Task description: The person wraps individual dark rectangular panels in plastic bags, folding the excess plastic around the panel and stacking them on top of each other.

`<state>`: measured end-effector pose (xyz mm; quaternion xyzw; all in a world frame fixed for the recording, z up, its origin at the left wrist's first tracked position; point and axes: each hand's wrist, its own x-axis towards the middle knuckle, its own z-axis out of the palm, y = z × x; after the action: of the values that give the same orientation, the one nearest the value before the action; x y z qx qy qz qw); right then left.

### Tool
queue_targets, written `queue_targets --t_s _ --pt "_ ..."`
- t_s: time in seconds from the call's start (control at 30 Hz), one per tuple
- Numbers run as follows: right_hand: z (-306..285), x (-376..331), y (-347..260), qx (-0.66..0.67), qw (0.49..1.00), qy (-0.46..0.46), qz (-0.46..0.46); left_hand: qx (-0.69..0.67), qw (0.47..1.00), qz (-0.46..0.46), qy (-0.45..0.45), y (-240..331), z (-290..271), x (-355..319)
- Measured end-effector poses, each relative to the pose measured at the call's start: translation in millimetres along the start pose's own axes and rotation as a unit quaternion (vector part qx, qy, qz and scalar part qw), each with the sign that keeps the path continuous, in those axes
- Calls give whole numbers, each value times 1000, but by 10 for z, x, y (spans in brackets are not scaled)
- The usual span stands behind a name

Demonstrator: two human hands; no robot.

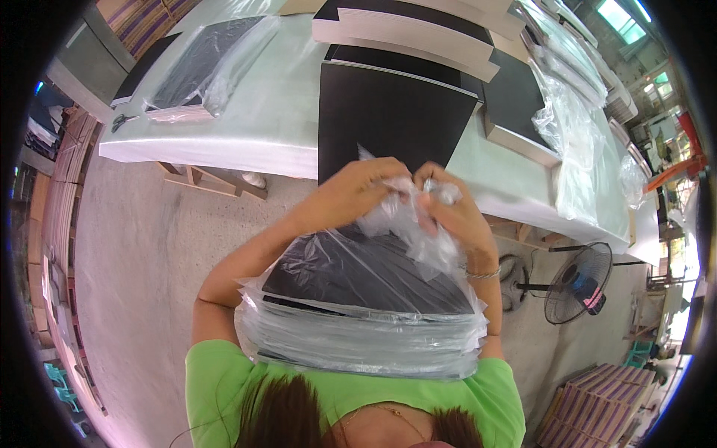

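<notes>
Close to my body is a stack of black flat boards (358, 272), covered by a clear plastic bag (366, 340) whose layers bunch along the near edge. My left hand (351, 193) pinches the crumpled far end of the bag. Opposite it, my right hand (461, 216), with a bracelet on the wrist, is also closed on the bunched plastic. The fingertips meet around the film, which partly hides them. Just beyond my hands, a large black board (392, 112) lies at the table's front edge.
On the pale-covered table (261, 142) are a plastic-wrapped black stack (205, 67), scissors (122, 122), white-edged black boards (418, 30) and loose plastic film (571, 142). A fan (575, 287) stands to the right. Striped bundles (601, 403) sit on the floor at lower right.
</notes>
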<state>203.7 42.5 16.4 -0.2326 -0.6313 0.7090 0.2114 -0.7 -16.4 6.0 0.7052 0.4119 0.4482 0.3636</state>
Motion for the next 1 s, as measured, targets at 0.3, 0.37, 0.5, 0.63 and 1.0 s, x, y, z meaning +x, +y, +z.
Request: queue_targets --t_s 0.3,0.37,0.5,0.63,1.0 --pt "-276 -172 394 455 852 -235 -113 -478 794 -371 -55 -125 -174 -183" --pt "-274 -208 332 478 844 -208 -124 -540 802 -223 -121 -529 -204 -386" --pt "-308 -196 498 494 840 -190 -120 -555 754 -167 310 -176 -245 -399" --pt "-309 -320 523 481 849 -182 -123 -519 783 -101 327 -376 -454 -282" --pt "-519 -275 553 507 851 -77 -111 -619 772 -125 -68 -1414 -548 -883"
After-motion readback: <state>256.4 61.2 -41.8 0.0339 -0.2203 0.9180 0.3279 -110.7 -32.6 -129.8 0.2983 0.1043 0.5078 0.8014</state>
